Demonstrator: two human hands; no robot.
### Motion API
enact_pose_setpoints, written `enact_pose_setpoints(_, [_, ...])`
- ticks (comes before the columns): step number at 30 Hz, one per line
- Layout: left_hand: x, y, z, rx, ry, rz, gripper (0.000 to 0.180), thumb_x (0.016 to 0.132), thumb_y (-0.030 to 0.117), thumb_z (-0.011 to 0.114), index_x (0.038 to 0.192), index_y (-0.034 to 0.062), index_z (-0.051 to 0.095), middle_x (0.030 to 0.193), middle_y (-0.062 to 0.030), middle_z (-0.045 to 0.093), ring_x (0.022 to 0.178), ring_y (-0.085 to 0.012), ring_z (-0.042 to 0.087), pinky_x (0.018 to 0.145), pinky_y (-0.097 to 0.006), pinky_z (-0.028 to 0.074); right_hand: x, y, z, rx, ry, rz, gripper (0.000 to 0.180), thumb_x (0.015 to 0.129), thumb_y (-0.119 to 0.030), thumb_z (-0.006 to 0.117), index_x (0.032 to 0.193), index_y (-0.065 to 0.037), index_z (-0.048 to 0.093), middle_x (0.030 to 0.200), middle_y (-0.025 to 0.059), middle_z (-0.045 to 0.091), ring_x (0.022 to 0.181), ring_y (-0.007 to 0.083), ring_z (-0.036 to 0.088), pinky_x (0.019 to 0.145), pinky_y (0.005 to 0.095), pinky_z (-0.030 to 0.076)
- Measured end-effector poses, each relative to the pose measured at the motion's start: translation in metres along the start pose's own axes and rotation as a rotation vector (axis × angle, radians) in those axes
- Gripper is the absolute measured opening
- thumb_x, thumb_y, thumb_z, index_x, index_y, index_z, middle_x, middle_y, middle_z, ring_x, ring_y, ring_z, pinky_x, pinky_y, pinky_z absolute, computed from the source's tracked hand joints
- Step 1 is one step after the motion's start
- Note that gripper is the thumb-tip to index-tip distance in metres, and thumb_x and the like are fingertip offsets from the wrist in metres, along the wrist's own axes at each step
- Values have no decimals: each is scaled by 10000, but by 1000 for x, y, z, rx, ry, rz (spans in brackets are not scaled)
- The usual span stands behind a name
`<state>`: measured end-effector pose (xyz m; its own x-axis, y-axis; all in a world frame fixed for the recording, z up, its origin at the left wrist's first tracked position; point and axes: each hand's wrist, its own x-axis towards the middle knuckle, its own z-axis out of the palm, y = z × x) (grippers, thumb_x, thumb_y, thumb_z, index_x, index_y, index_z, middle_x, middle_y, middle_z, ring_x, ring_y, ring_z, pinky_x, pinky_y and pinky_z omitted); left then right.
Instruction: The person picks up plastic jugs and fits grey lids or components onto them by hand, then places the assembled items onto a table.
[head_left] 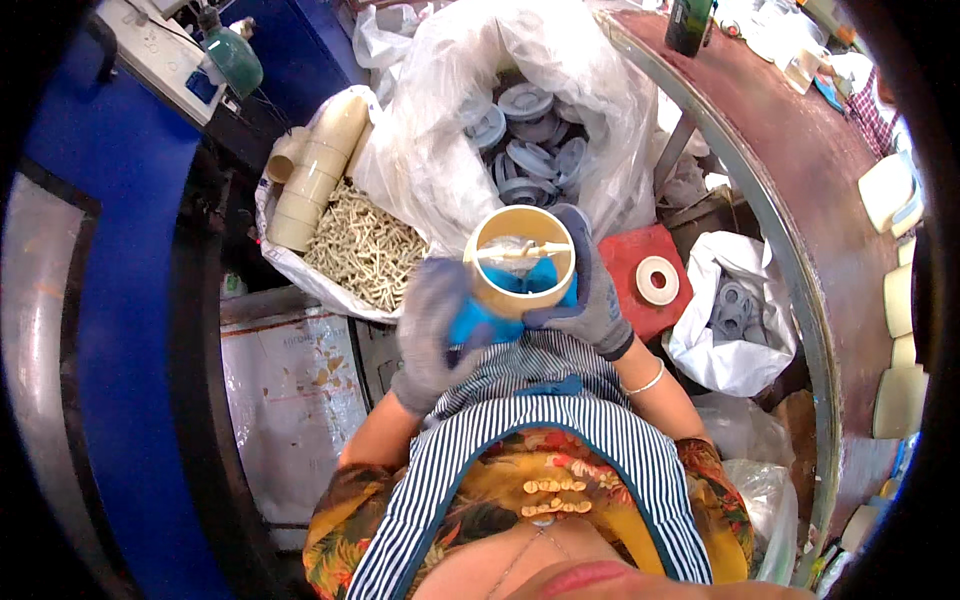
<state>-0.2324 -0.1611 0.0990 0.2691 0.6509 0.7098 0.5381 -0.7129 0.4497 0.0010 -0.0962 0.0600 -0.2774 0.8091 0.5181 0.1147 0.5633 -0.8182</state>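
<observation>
In front of my apron, my right hand (585, 290), in a grey glove, grips a cream plastic cylinder (485, 293) by its right side. A pale crossbar (540, 250) spans the inside of the cylinder, and something clear and something blue show within it. My left hand (432, 325), gloved too, is smeared by motion just left of the cylinder; I cannot tell what its fingers hold. Bright blue material (470, 322) shows between my left hand and the cylinder, its kind unclear.
A plastic-lined sack holds grey round parts (540, 160). Left of it, another sack has small cream pieces (365, 245) and stacked cream cylinders (320, 175). To the right are a cream ring (657, 280) on a red surface, a white bag (700, 345) with grey parts, and a curved brown table (770, 140).
</observation>
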Motion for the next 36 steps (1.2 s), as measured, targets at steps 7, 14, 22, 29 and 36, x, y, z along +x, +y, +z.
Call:
enact_pose_setpoints(7, [39,-9,45,378,-291,-5,567,788,324,660,1267,39,556,1150,-150,578,1096,-362,529,1035,-519,354,-24,-1,33,-472,30,9,1122,580,-419,863,1429,36,288,1398,260,403,1248,433,432,1067,489,341])
enact_pose_setpoints(14, [38,-19,33,265,-433,118,329,774,368,666,952,96,614,903,-92,592,813,-283,579,744,-424,442,-5,24,19,-186,-229,-63,1164,583,-404,873,1464,13,236,1476,254,317,1369,418,316,1134,469,261])
enact_pose_setpoints(22, [42,-13,20,297,-560,149,372,785,440,636,959,111,626,1013,-89,575,931,-277,556,798,-458,438,-2,14,20,-201,-232,-31,1081,644,-430,842,1433,42,275,1418,245,407,1318,400,401,1094,461,315])
enact_pose_setpoints(29, [47,-96,-46,683,137,-15,388,773,210,717,1128,89,616,1050,-110,638,963,-327,576,980,-505,385,1,1,20,-57,-107,102,1149,576,-453,890,1414,61,296,1354,234,454,1291,368,432,1083,443,326])
enact_pose_setpoints(36, [28,-73,2,-411,-36,-524,706,890,352,613,1428,-15,341,1411,-193,444,1302,-305,442,1076,-421,351,6,-29,26,-247,-9,81,1090,627,-388,865,1439,24,265,1409,218,408,1290,324,434,1084,434,332])
